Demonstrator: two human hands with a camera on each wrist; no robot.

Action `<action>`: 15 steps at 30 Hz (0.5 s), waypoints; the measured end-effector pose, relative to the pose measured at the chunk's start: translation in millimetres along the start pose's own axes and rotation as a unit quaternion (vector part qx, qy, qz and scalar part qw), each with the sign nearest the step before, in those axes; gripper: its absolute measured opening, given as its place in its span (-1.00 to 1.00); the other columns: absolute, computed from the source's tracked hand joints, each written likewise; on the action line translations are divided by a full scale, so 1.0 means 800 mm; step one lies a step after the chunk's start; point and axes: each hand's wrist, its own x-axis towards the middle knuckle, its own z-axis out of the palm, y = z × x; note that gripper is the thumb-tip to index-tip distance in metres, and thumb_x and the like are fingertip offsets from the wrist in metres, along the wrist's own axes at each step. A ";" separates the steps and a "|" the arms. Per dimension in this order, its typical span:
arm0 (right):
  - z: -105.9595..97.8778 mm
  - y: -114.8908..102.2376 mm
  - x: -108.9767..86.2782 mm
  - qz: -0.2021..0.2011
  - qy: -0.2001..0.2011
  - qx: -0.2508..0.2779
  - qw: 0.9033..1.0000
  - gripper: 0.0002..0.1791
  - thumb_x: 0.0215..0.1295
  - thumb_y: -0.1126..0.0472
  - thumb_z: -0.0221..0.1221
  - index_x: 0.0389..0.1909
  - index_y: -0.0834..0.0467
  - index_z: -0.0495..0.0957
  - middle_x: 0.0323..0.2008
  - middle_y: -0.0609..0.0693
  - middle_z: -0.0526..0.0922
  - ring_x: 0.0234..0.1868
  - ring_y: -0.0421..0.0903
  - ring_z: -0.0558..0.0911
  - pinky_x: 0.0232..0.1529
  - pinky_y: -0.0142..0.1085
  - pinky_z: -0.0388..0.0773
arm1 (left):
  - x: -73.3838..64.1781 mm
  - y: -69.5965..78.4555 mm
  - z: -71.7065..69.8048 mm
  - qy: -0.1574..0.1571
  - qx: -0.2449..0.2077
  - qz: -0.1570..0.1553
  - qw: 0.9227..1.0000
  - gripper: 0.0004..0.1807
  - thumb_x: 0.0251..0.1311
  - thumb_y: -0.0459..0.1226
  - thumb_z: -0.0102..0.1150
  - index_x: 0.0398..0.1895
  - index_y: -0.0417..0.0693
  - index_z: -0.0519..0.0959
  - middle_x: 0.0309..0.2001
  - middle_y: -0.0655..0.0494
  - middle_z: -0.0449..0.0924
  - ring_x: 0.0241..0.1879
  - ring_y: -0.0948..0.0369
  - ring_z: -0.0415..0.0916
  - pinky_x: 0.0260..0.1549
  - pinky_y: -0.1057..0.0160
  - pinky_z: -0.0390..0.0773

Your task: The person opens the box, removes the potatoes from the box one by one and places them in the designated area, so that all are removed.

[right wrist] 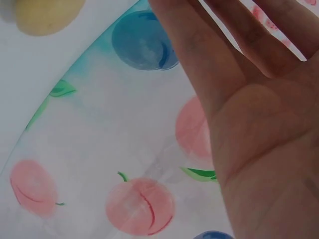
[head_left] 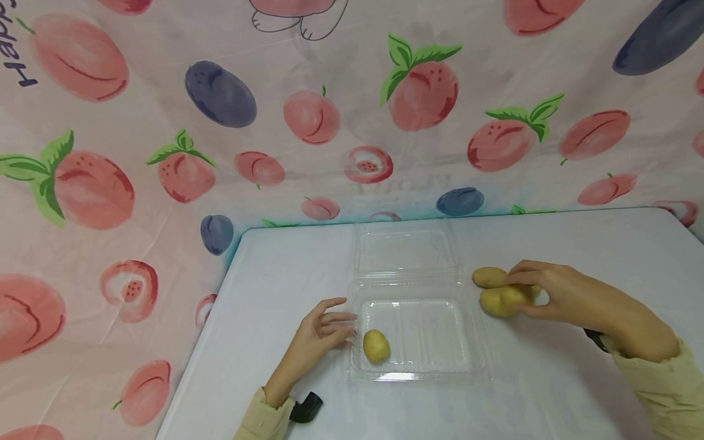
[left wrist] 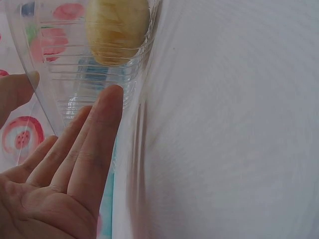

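Observation:
A clear plastic clamshell box (head_left: pixel 418 373) lies with its lid folded back on the white table. One small potato (head_left: pixel 376 346) sits at the left of its base; the left wrist view shows the same potato (left wrist: pixel 117 32) through the ribbed wall. My left hand (head_left: pixel 319 336) is at the box's left edge, fingers extended, thumb by the rim. Right of the box, my right hand (head_left: pixel 555 293) reaches over a group of potatoes (head_left: pixel 497 301), thumb and fingers apart around the nearer ones. Straight fingers (right wrist: pixel 199 50) show in the right wrist view, a potato (right wrist: pixel 47 15) beyond them.
Another potato (head_left: pixel 488 277) lies behind the nearer ones, partly beside my right fingers. The box lid (head_left: pixel 407 250) lies toward the table's back edge. A curtain (head_left: pixel 341 122) printed with peaches hangs behind the white table (head_left: pixel 297 263).

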 end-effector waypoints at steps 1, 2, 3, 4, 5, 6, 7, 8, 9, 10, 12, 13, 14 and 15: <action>0.000 0.002 -0.001 0.000 -0.001 0.000 1.000 -0.57 -0.19 0.24 0.56 -0.20 0.07 0.70 -0.16 -0.25 0.60 -0.18 -0.22 0.60 -0.23 -0.31 0.66 | 0.000 0.000 0.000 0.000 0.001 0.000 1.000 -0.33 0.29 -0.34 0.28 0.42 -0.20 0.24 0.15 -0.33 0.54 0.04 -0.12 0.63 -0.15 0.14 0.75; 0.001 0.003 -0.001 0.001 -0.001 -0.002 1.000 -0.57 -0.20 0.24 0.56 -0.21 0.07 0.70 -0.17 -0.26 0.60 -0.19 -0.23 0.60 -0.23 -0.31 0.66 | 0.000 0.000 0.000 0.000 0.002 0.001 1.000 -0.33 0.29 -0.34 0.28 0.42 -0.20 0.24 0.15 -0.33 0.54 0.04 -0.12 0.63 -0.15 0.14 0.75; 0.001 0.004 -0.002 0.002 -0.003 -0.002 1.000 -0.57 -0.21 0.24 0.56 -0.21 0.07 0.70 -0.17 -0.26 0.60 -0.20 -0.24 0.60 -0.24 -0.32 0.65 | 0.000 -0.001 0.000 0.000 0.002 0.001 1.000 -0.33 0.29 -0.34 0.28 0.42 -0.20 0.24 0.15 -0.33 0.54 0.04 -0.12 0.63 -0.15 0.14 0.75; 0.001 0.006 -0.003 0.004 -0.006 -0.001 1.000 -0.57 -0.21 0.24 0.56 -0.21 0.07 0.70 -0.18 -0.26 0.60 -0.20 -0.24 0.60 -0.25 -0.32 0.65 | 0.000 -0.001 0.000 0.000 0.002 0.001 1.000 -0.33 0.29 -0.34 0.28 0.42 -0.20 0.24 0.15 -0.33 0.55 0.04 -0.12 0.63 -0.15 0.14 0.75; 0.001 0.007 -0.004 0.006 -0.009 -0.002 1.000 -0.57 -0.21 0.24 0.57 -0.20 0.08 0.70 -0.18 -0.26 0.60 -0.19 -0.23 0.60 -0.25 -0.32 0.66 | 0.000 -0.001 0.000 0.000 0.003 0.001 1.000 -0.33 0.29 -0.34 0.28 0.42 -0.20 0.24 0.14 -0.33 0.55 0.04 -0.12 0.63 -0.15 0.14 0.75; 0.001 0.008 -0.005 0.008 -0.013 -0.002 1.000 -0.56 -0.21 0.24 0.57 -0.20 0.08 0.71 -0.17 -0.25 0.60 -0.19 -0.23 0.60 -0.25 -0.32 0.66 | 0.000 -0.001 0.000 0.000 0.002 0.001 1.000 -0.32 0.29 -0.34 0.28 0.42 -0.20 0.24 0.14 -0.33 0.55 0.04 -0.12 0.63 -0.15 0.14 0.75; 0.001 0.010 -0.006 0.011 -0.015 -0.004 1.000 -0.56 -0.21 0.24 0.57 -0.19 0.09 0.71 -0.17 -0.25 0.61 -0.19 -0.22 0.60 -0.24 -0.31 0.67 | 0.000 -0.001 0.000 0.000 0.002 0.001 1.000 -0.32 0.29 -0.34 0.28 0.42 -0.20 0.24 0.14 -0.33 0.55 0.04 -0.11 0.63 -0.15 0.14 0.75; 0.001 0.011 -0.006 0.012 -0.016 -0.008 1.000 -0.56 -0.21 0.24 0.57 -0.19 0.10 0.71 -0.17 -0.25 0.61 -0.19 -0.21 0.61 -0.24 -0.30 0.67 | 0.000 0.000 0.000 0.000 0.002 0.001 1.000 -0.32 0.29 -0.34 0.28 0.42 -0.20 0.23 0.14 -0.33 0.55 0.04 -0.11 0.63 -0.15 0.14 0.75; 0.001 0.012 -0.007 0.015 -0.019 -0.010 1.000 -0.55 -0.21 0.24 0.57 -0.18 0.11 0.71 -0.17 -0.25 0.61 -0.19 -0.20 0.61 -0.23 -0.29 0.68 | 0.000 0.000 0.000 0.000 0.001 0.001 1.000 -0.32 0.28 -0.34 0.28 0.42 -0.20 0.23 0.14 -0.33 0.55 0.03 -0.11 0.63 -0.15 0.14 0.75; 0.001 0.012 -0.008 0.020 -0.023 -0.011 0.999 -0.55 -0.20 0.23 0.57 -0.17 0.12 0.71 -0.17 -0.24 0.62 -0.18 -0.19 0.62 -0.22 -0.27 0.69 | 0.000 0.000 0.000 0.000 0.001 0.001 1.000 -0.32 0.28 -0.33 0.28 0.42 -0.20 0.23 0.14 -0.33 0.55 0.03 -0.10 0.63 -0.15 0.14 0.75; 0.001 0.014 -0.010 0.025 -0.026 -0.014 0.999 -0.54 -0.19 0.22 0.57 -0.16 0.14 0.71 -0.17 -0.23 0.62 -0.18 -0.18 0.62 -0.22 -0.25 0.69 | 0.000 0.000 0.001 0.000 0.000 0.001 1.000 -0.32 0.28 -0.33 0.28 0.42 -0.20 0.23 0.14 -0.33 0.55 0.03 -0.09 0.64 -0.15 0.14 0.75; 0.001 0.016 -0.012 0.026 -0.026 -0.016 0.999 -0.54 -0.19 0.22 0.57 -0.16 0.14 0.71 -0.16 -0.23 0.63 -0.18 -0.18 0.62 -0.22 -0.25 0.69 | 0.000 0.000 0.001 0.000 0.000 0.000 1.000 -0.32 0.28 -0.33 0.28 0.42 -0.20 0.24 0.14 -0.33 0.55 0.02 -0.08 0.64 -0.15 0.14 0.75; 0.002 0.017 -0.013 0.028 -0.026 -0.016 0.999 -0.54 -0.19 0.21 0.58 -0.16 0.14 0.71 -0.16 -0.22 0.63 -0.18 -0.17 0.62 -0.22 -0.26 0.69 | 0.000 0.000 0.001 0.000 0.000 0.000 1.000 -0.32 0.28 -0.33 0.28 0.42 -0.20 0.24 0.14 -0.33 0.55 0.02 -0.07 0.64 -0.15 0.14 0.75; 0.003 0.018 -0.014 0.029 -0.026 -0.015 0.999 -0.53 -0.20 0.21 0.58 -0.16 0.14 0.71 -0.16 -0.22 0.63 -0.17 -0.18 0.62 -0.23 -0.27 0.68 | 0.000 0.000 0.001 0.000 -0.001 -0.001 1.000 -0.32 0.28 -0.33 0.29 0.42 -0.20 0.24 0.14 -0.33 0.55 0.02 -0.05 0.65 -0.15 0.14 0.75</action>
